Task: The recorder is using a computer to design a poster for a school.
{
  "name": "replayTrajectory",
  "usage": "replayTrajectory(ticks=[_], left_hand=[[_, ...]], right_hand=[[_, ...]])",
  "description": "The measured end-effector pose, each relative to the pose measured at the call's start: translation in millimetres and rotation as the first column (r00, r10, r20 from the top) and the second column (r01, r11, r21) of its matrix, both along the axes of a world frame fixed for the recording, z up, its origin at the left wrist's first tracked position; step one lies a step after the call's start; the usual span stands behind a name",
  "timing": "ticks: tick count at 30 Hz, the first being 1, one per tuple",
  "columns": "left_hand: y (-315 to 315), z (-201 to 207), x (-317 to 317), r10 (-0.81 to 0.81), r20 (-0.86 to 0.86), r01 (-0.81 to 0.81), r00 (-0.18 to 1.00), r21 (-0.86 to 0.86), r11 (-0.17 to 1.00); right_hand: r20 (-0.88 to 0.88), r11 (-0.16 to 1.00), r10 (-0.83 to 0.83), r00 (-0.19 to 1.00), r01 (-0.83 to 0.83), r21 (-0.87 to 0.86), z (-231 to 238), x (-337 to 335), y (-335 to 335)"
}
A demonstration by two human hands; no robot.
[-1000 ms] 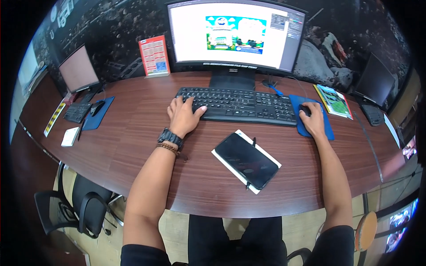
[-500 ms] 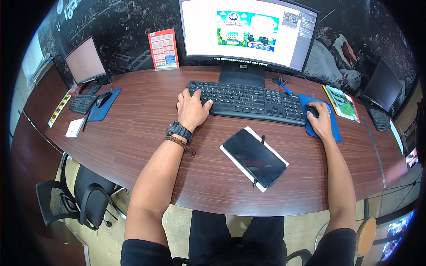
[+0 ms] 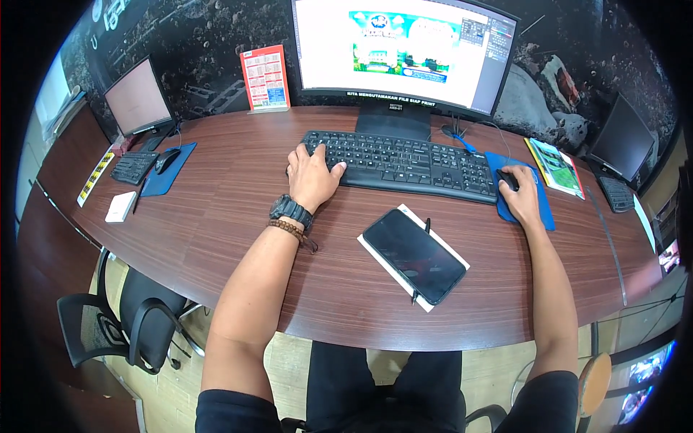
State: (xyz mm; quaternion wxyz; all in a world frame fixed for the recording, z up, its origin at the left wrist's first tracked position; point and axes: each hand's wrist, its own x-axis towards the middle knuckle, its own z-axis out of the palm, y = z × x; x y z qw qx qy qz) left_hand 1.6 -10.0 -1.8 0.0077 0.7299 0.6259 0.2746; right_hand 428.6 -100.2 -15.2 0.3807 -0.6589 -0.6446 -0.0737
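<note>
My left hand (image 3: 312, 177) rests over the left end of a black keyboard (image 3: 404, 167), fingers apart on the keys, with a black watch (image 3: 290, 211) and a beaded bracelet on that wrist. At the right, my right hand (image 3: 521, 195) is curved over a black mouse (image 3: 508, 180) on a blue mouse pad (image 3: 545, 215). Behind the keyboard stands a curved monitor (image 3: 325, 47) showing a green and blue layout with a tool panel beside it. Between my forearms a black phone (image 3: 415, 256) lies on a white notepad (image 3: 403, 280), with a black pen (image 3: 427, 225) partly hidden beneath the phone.
To the left are a second monitor (image 3: 138, 97), a small keyboard (image 3: 134, 167), another mouse (image 3: 167, 160) and a white box (image 3: 121, 207). A red-edged calendar (image 3: 266, 78) stands at the back. Booklets (image 3: 556, 169) and a dark monitor (image 3: 622, 141) sit right. An office chair (image 3: 148, 310) is lower left.
The layout on the monitor looks different: its left edge reaches slightly farther left, and the building and dark shapes in it have faded or gone. Both hands stay in place.
</note>
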Motion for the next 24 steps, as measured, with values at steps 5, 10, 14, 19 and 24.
replayTrajectory(ticks=[5, 10, 14, 19, 24], left_hand=[[2.3, -6.6, -0.5, 0.003, -0.004, -0.003, 1.000, 0.073, 0.997], [2.6, -7.4, -0.5, -0.006, -0.006, 0.007, 1.000, 0.072, 0.997], [2.7, -8.2, -1.0, 0.002, -0.019, -0.001, 1.000, 0.079, 0.997], [2.5, -8.2, -0.3, -0.006, 0.000, 0.006, 1.000, 0.088, 0.996], [0.7, -3.1, 0.1, -0.008, -0.015, 0.008, 1.000, 0.019, 1.000]], right_hand=[[0.005, 1.000, -0.006, 1.000, 0.006, 0.013, -0.9, -0.2, 1.1], [-0.001, 1.000, 0.008, 1.000, -0.008, 0.020, -1.7, 2.1, 1.7], [0.002, 1.000, 0.004, 1.000, -0.004, 0.021, 0.1, -1.0, 0.3], [-0.011, 1.000, -0.004, 1.000, 0.004, 0.002, -0.4, -0.1, 1.0], [-0.010, 1.000, -0.011, 1.000, 0.011, -0.008, -2.2, 3.0, 2.5]])
